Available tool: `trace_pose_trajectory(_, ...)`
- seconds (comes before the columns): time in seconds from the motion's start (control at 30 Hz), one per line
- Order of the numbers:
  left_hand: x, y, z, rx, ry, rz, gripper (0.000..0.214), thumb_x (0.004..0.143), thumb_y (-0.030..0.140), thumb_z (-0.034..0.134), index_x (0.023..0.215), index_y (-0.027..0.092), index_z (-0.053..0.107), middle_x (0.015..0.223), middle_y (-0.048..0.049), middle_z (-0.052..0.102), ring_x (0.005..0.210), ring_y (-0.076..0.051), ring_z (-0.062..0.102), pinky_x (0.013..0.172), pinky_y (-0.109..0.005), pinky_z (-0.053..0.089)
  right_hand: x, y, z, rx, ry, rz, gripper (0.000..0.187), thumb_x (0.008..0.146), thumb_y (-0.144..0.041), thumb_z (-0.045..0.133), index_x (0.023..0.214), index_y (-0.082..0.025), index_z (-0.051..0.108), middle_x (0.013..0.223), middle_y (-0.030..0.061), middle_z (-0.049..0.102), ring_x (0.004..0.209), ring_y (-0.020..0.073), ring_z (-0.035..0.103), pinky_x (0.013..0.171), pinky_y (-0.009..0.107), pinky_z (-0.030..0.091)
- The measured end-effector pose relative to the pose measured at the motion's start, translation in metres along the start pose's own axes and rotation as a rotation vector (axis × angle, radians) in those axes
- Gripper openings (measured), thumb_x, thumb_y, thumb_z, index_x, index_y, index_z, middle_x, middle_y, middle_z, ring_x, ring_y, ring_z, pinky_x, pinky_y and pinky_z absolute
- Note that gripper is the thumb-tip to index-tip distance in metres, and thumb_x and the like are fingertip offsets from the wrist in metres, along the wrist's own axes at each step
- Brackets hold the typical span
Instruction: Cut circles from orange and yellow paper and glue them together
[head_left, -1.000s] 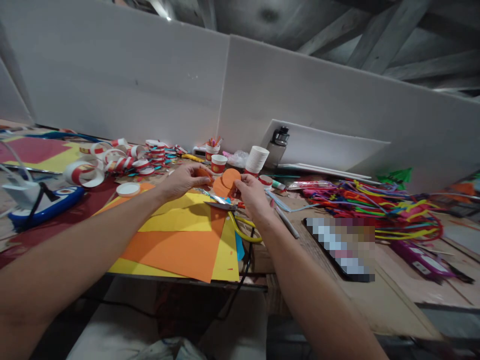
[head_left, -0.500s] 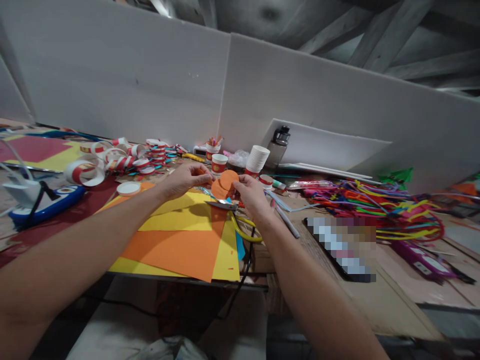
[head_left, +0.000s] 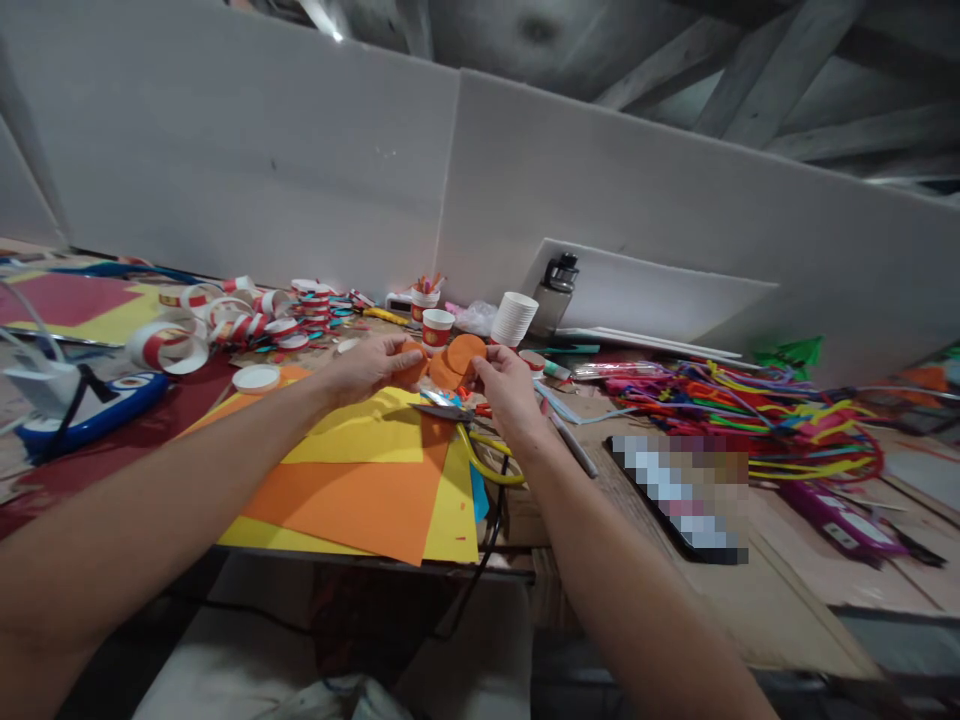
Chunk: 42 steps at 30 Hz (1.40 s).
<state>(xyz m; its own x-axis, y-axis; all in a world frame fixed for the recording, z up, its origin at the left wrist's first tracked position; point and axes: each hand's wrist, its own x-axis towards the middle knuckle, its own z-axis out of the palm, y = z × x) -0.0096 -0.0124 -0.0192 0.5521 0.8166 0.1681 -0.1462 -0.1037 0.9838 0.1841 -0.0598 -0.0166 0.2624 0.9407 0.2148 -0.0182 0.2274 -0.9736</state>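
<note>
Both of my hands meet over the far middle of the table, holding small orange paper circles (head_left: 456, 360) between them. My left hand (head_left: 375, 365) pinches the left side of the circles with closed fingers. My right hand (head_left: 506, 385) pinches the right side, thumb and fingertips pressed together. Just below the hands lie scissors (head_left: 450, 408) with yellow handles, resting on overlapping yellow and orange paper sheets (head_left: 360, 470).
Red-and-white paper rings (head_left: 217, 320) lie scattered at the left. Paper cups (head_left: 514, 318), a dark bottle (head_left: 555, 290) and a white lid (head_left: 256, 378) stand behind. A heap of coloured pipe cleaners (head_left: 750, 410) fills the right. A blue device (head_left: 90, 410) sits far left.
The orange circles have shifted slightly up and right between my fingers. My left hand has moved in closer to them. Both arms stay almost where they were.
</note>
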Motion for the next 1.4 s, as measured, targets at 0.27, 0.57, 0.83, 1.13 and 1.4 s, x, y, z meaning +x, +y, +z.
trace_pose_trajectory(0.27, -0.001, -0.005, 0.01, -0.136, 0.038, -0.028, 0.053, 0.062, 0.035, 0.09, 0.093, 0.017, 0.051, 0.092, -0.0074, 0.072, 0.076, -0.019, 0.071, 0.06, -0.029, 0.058, -0.004, 0.005, 0.003, 0.064, -0.107, 0.016, 0.024, 0.068, -0.034, 0.074, 0.08, -0.018, 0.06, 0.067, -0.0029, 0.066, 0.055, 0.0103, 0.06, 0.058, 0.024, 0.05)
trace_pose_trajectory(0.57, 0.001, -0.003, 0.005, 0.01, 0.246, 0.004, 0.05, 0.057, 0.041, 0.091, 0.087, 0.012, 0.063, 0.084, -0.006, 0.069, 0.067, -0.014, 0.064, 0.05, -0.022, 0.054, -0.008, -0.002, -0.004, 0.196, -0.152, 0.181, 0.038, 0.053, -0.035, 0.085, 0.071, -0.019, 0.056, 0.056, -0.008, 0.054, 0.047, 0.0063, 0.047, 0.047, 0.019, 0.037)
trace_pose_trajectory(0.83, -0.002, -0.003, 0.018, -0.145, 0.127, -0.029, 0.038, 0.074, 0.034, 0.081, 0.096, 0.017, 0.054, 0.089, -0.0059, 0.07, 0.071, -0.018, 0.07, 0.047, -0.023, 0.054, -0.011, 0.001, -0.004, -0.024, -0.035, -0.219, 0.013, 0.069, -0.028, 0.075, 0.072, -0.019, 0.065, 0.065, -0.0033, 0.062, 0.06, 0.011, 0.055, 0.061, 0.025, 0.047)
trace_pose_trajectory(1.13, -0.003, 0.002, 0.021, -0.478, 0.006, -0.041, 0.026, 0.083, 0.031, 0.074, 0.097, 0.01, 0.067, 0.087, -0.0094, 0.072, 0.068, -0.014, 0.067, 0.05, -0.02, 0.053, -0.019, -0.002, -0.01, -0.561, 0.011, -0.882, 0.019, 0.083, -0.008, 0.063, 0.079, -0.023, 0.073, 0.091, 0.004, 0.071, 0.088, 0.0176, 0.066, 0.081, 0.033, 0.054)
trace_pose_trajectory(1.4, -0.004, 0.003, 0.022, -0.429, 0.129, -0.081, 0.035, 0.061, 0.013, 0.088, 0.088, 0.011, 0.066, 0.072, 0.0013, 0.064, 0.054, -0.006, 0.056, 0.043, -0.014, 0.045, -0.014, 0.005, -0.008, -0.589, -0.095, -0.871, 0.025, 0.083, -0.007, 0.062, 0.098, -0.022, 0.073, 0.113, 0.0081, 0.071, 0.108, 0.02, 0.064, 0.096, 0.038, 0.053)
